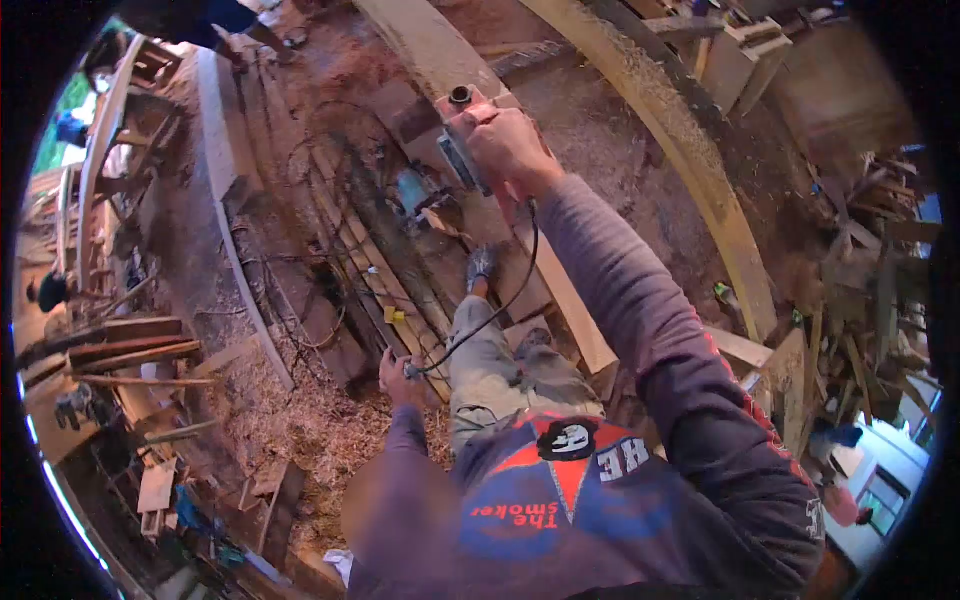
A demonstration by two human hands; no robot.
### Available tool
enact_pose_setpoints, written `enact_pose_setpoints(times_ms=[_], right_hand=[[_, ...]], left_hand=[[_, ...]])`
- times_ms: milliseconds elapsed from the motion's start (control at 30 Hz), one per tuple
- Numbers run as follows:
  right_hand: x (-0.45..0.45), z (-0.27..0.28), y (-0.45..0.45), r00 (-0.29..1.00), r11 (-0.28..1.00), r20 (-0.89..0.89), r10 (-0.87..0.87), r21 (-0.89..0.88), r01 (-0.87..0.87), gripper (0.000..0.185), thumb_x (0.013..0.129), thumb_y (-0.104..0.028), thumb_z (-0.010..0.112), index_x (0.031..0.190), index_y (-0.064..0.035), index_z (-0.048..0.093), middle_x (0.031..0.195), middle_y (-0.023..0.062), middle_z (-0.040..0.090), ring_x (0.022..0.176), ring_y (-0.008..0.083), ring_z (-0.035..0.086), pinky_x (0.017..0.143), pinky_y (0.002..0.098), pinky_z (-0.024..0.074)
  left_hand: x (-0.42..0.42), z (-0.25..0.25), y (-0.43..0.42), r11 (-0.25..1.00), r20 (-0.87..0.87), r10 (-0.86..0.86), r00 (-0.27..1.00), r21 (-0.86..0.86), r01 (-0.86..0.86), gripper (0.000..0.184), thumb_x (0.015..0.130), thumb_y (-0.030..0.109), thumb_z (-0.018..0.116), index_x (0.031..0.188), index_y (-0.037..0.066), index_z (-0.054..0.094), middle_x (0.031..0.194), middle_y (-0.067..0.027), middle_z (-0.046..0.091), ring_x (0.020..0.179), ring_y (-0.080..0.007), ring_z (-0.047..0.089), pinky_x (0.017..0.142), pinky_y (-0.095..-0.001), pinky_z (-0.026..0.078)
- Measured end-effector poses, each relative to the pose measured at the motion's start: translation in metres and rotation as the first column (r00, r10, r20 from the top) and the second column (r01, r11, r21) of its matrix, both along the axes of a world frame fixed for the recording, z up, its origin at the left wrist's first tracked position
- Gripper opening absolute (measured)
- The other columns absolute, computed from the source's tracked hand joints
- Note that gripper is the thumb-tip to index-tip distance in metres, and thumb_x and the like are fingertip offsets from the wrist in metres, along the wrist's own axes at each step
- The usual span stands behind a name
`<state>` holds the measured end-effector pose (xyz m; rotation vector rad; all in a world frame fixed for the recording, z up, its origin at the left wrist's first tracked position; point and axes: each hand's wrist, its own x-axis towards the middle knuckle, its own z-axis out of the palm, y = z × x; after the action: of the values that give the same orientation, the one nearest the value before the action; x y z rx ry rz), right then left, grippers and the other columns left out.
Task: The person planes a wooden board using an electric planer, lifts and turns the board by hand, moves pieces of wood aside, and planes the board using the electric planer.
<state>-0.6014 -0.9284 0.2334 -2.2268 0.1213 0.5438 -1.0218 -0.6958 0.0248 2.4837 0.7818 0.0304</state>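
My right hand (508, 145) grips a red and grey electric planer (462, 158) at the end of my outstretched arm. The planer rests on a long curved timber (435, 45), which runs from the top of the view down past my legs. A black power cord (536, 238) hangs from the planer's rear and loops down toward my left side. There, low beside my leg, my left hand (400, 376) has its fingers curled around the cord. The planer's underside is hidden.
A second curved timber (690, 165), strewn with shavings, arcs along the right. A teal-bodied power tool (412, 190) lies on the ground ahead of my foot. Long boards (345, 225), loose cables and wood shavings (290, 420) cover the left ground. Another person's legs (265, 38) show at top left.
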Motion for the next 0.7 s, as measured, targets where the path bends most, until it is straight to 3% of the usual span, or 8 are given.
enact_pose_setpoints(times_ms=[200, 233, 267, 300, 333, 400, 533, 700], right_hand=[[-0.113, -0.008, -0.063, 0.782, 0.943, 0.542, 0.308, -0.063, -0.327, 0.04, 0.108, -0.041, 0.045, 0.135, -0.0165, 0.061, 0.083, 0.0218, 0.068, 0.079, 0.0396, 0.071, 0.068, 0.0506, 0.0545], [-0.146, -0.034, -0.086, 0.872, 0.963, 0.413, 0.262, -0.055, -0.264, 0.036, 0.11, -0.039, 0.043, 0.123, -0.0134, 0.064, 0.084, 0.0211, 0.067, 0.078, 0.04, 0.07, 0.066, 0.0506, 0.0533], [-0.191, -0.005, -0.098, 0.781, 0.973, 0.583, 0.224, -0.088, -0.213, 0.035, 0.11, -0.038, 0.044, 0.11, -0.0109, 0.066, 0.09, 0.0201, 0.068, 0.077, 0.0387, 0.07, 0.064, 0.0492, 0.0529], [-0.231, -0.003, -0.118, 0.928, 0.985, 0.333, 0.168, -0.081, -0.15, 0.037, 0.109, -0.038, 0.045, 0.106, -0.0085, 0.066, 0.099, 0.0183, 0.068, 0.086, 0.0363, 0.07, 0.072, 0.0477, 0.0533], [-0.273, -0.006, -0.145, 0.967, 0.979, 0.247, 0.056, 0.175, -0.102, 0.035, 0.107, -0.038, 0.051, 0.11, -0.0068, 0.066, 0.106, 0.0167, 0.068, 0.099, 0.0342, 0.068, 0.084, 0.0453, 0.0522], [-0.341, 0.021, -0.175, 0.989, 0.997, 0.138, 0.049, 0.054, -0.057, 0.033, 0.103, -0.035, 0.061, 0.116, -0.0046, 0.066, 0.112, 0.0173, 0.069, 0.108, 0.0322, 0.066, 0.093, 0.042, 0.0501], [-0.424, 0.018, -0.213, 0.972, 0.965, -0.104, -0.209, 0.141, 0.223, 0.04, 0.086, -0.028, 0.08, 0.114, -0.001, 0.068, 0.097, 0.0147, 0.074, 0.091, 0.0229, 0.071, 0.084, 0.0372, 0.0553], [-0.374, 0.009, -0.195, 0.989, 0.994, -0.111, -0.103, 0.031, 0.107, 0.04, 0.09, -0.031, 0.077, 0.113, 0.0002, 0.067, 0.092, 0.0217, 0.072, 0.087, 0.0343, 0.074, 0.077, 0.0423, 0.0562]], left_hand=[[-0.052, -0.01, -0.003, 1.0, 0.112, 0.015, 0.994, -0.01, -0.014, 0.028, 0.09, 0.036, 0.075, 0.091, 0.008, 0.075, 0.14, -0.0213, 0.059, 0.127, -0.041, 0.055, 0.108, -0.0511, 0.042], [-0.058, -0.018, -0.006, 0.995, 0.155, 0.046, 0.987, -0.094, -0.032, 0.027, 0.089, 0.035, 0.076, 0.09, 0.008, 0.075, 0.139, -0.021, 0.06, 0.126, -0.0408, 0.057, 0.106, -0.0506, 0.044], [-0.06, -0.012, -0.013, 0.999, 0.143, -0.041, 0.989, 0.031, 0.037, 0.026, 0.088, 0.034, 0.078, 0.088, 0.009, 0.075, 0.138, -0.019, 0.061, 0.123, -0.0407, 0.059, 0.103, -0.05, 0.047], [-0.058, -0.012, -0.021, 0.999, 0.147, -0.04, 0.988, 0.028, 0.036, 0.026, 0.088, 0.034, 0.078, 0.088, 0.009, 0.075, 0.138, -0.019, 0.061, 0.123, -0.0407, 0.059, 0.103, -0.05, 0.047], [-0.058, -0.013, -0.029, 0.996, 0.126, -0.094, 0.987, 0.019, 0.093, 0.025, 0.088, 0.035, 0.078, 0.088, 0.01, 0.075, 0.137, -0.0186, 0.061, 0.123, -0.0408, 0.06, 0.103, -0.0501, 0.047], [-0.053, -0.011, -0.048, 0.983, 0.068, -0.155, 0.986, -0.09, 0.161, 0.026, 0.088, 0.038, 0.078, 0.087, 0.012, 0.076, 0.14, -0.0185, 0.059, 0.128, -0.0404, 0.056, 0.107, -0.0526, 0.043], [-0.031, 0.0, -0.071, 0.93, 0.046, -0.347, 0.937, -0.11, 0.35, 0.028, 0.088, 0.042, 0.077, 0.09, 0.014, 0.078, 0.146, -0.017, 0.053, 0.137, -0.0394, 0.046, 0.113, -0.0567, 0.031], [-0.026, -0.008, -0.056, 0.951, 0.104, -0.271, 0.957, -0.125, 0.282, 0.028, 0.088, 0.04, 0.077, 0.089, 0.012, 0.077, 0.14, -0.0171, 0.058, 0.131, -0.0401, 0.051, 0.109, -0.0552, 0.036]])
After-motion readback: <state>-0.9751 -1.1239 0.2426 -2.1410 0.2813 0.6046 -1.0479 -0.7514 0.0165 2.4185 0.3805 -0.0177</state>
